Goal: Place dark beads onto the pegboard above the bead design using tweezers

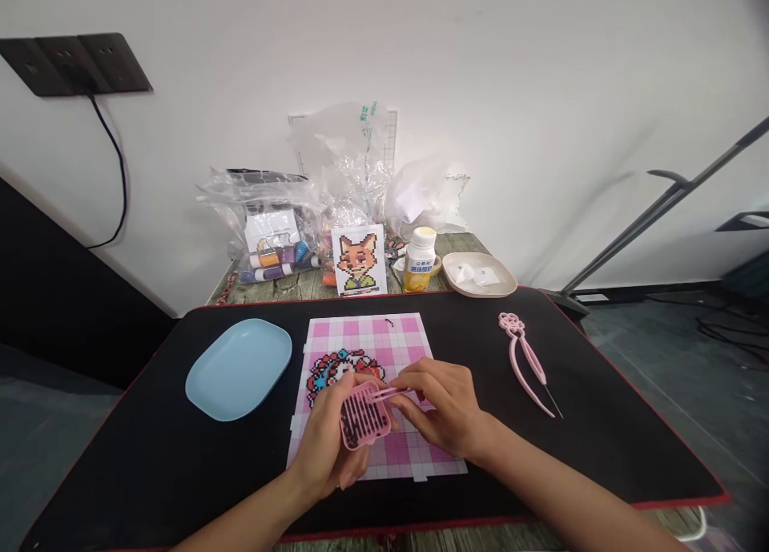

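My left hand (pixel 328 440) grips a small pink ridged bead tray (pixel 365 414), tilted toward me, with dark beads lying in its grooves. In my right hand (pixel 441 404) is a pair of pink tweezers (pixel 388 392), pinched between thumb and fingers. Their tips reach over the tray's upper part; whether a bead sits between them is too small to tell. Beneath both hands lies a pink-and-white checked pegboard (pixel 414 456). On it, partly hidden by my left hand, is a bead pattern (pixel 330 368) in red, blue, black and white. A few dark beads (pixel 390 322) lie near the board's far edge.
A light blue tray (pixel 240 372) rests on the black mat (pixel 150 464) at left. To the right lies a pink tool with a needle (pixel 529 364). Behind stand a fox pattern card (pixel 359 261), a white bottle (pixel 420 259), a cream dish (pixel 481 275) and bagged bead tubes (pixel 276 259).
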`<state>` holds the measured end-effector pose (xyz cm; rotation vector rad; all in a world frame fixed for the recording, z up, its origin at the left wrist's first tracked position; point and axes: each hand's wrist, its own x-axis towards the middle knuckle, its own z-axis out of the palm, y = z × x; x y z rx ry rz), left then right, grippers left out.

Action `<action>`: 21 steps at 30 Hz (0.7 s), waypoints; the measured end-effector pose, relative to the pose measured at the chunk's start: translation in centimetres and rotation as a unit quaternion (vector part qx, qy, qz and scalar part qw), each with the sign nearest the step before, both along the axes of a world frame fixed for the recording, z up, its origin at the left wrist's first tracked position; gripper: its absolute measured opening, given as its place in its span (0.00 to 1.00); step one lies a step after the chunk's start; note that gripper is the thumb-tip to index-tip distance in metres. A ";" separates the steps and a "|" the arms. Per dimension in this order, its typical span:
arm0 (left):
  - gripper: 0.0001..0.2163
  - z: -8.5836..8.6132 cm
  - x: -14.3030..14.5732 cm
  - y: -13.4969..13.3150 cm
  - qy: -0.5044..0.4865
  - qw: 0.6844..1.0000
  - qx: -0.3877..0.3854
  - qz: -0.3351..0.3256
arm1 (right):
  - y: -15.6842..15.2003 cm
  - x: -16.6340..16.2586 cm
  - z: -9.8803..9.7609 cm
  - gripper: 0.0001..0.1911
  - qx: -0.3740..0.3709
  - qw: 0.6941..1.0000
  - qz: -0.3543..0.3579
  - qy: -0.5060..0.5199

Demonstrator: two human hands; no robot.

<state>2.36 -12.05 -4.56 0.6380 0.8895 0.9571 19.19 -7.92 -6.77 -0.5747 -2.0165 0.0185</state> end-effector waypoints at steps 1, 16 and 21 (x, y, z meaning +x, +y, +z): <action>0.20 0.1 0.0 0.0 0.001 1.000 0.000 -0.001 | 0.0 0.0 0.0 0.04 -0.001 1.000 -0.005 -0.002; 0.21 0.5 -0.1 0.0 0.013 1.000 -0.008 0.004 | 0.0 0.0 0.4 0.04 0.029 0.999 -0.025 -0.019; 0.21 0.2 -0.1 0.1 0.016 1.000 -0.004 -0.001 | 0.0 -0.1 0.4 0.03 0.028 0.999 -0.029 -0.025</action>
